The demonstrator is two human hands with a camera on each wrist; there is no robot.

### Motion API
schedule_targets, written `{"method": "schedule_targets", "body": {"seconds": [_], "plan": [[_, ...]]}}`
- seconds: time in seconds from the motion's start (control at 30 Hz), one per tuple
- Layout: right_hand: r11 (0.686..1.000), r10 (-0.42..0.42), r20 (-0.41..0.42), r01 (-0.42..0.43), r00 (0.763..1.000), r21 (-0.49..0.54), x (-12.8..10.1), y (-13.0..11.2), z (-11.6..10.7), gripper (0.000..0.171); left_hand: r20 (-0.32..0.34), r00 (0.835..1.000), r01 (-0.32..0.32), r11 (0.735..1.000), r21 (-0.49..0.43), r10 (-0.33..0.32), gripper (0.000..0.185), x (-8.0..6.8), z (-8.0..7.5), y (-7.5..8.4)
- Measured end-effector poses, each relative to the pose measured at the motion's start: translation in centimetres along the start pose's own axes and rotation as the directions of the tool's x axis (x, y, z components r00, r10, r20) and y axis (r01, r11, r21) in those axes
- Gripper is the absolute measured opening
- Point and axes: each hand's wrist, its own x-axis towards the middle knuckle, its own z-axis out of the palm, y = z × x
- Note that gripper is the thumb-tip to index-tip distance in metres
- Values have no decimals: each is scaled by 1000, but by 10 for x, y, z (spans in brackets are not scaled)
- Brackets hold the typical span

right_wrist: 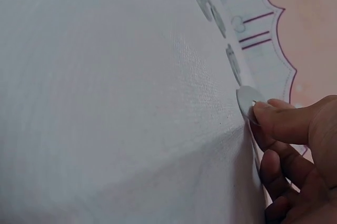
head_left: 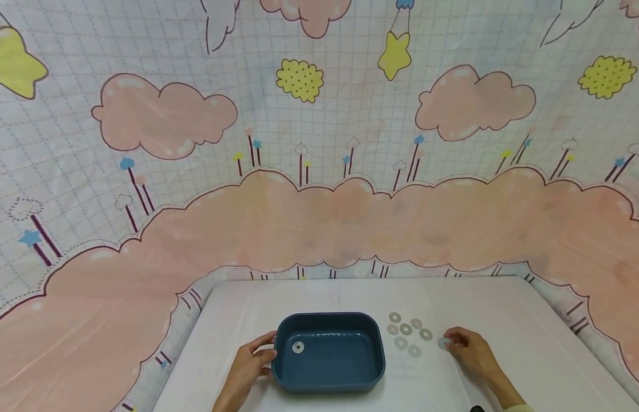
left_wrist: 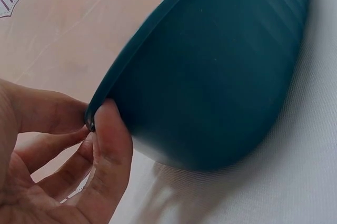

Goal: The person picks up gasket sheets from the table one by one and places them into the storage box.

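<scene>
A dark blue rectangular tub (head_left: 330, 386) stands on the white table, with one metal washer (head_left: 298, 352) lying inside near its left wall. My left hand (head_left: 249, 363) pinches the tub's left rim between thumb and fingers, as the left wrist view shows close up. Over to the right, my right hand (head_left: 471, 350) pinches another flat washer (right_wrist: 245, 100) between thumb and fingertips, just at the table surface. Between the tub and that hand lies a loose group of several grey washers (head_left: 406, 333), flat on the cloth.
A white cloth covers the table (head_left: 428, 389). Behind it hangs a printed curtain (head_left: 350, 229) with clouds and stars. A small black object (head_left: 476, 408) shows at the bottom edge, near the right forearm.
</scene>
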Motion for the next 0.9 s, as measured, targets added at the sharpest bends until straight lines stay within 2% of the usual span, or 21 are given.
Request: {"method": "schedule_targets", "body": {"seconds": [0.13,0.43,0.67,0.9], "plan": [[999,6,2,-6,1000,33,-2,-4,-1,16,-5,1000,-1,1000,-3,1,52,1,0,-1],[999,33,-37,-33,999,3,-2,-15,-3,17,-12,1000,1,1000,-9,-1,52,2,-1,-4],[986,101,0,-100,995,131,-5,-28,-6,21,-5,1000,7,1000,-3,-7,53,2,-2,-4],[977,110,9,-109,994,185,-7,-39,-7,24,-9,1000,-4,1000,-9,4,52,1,-1,-3]]}}
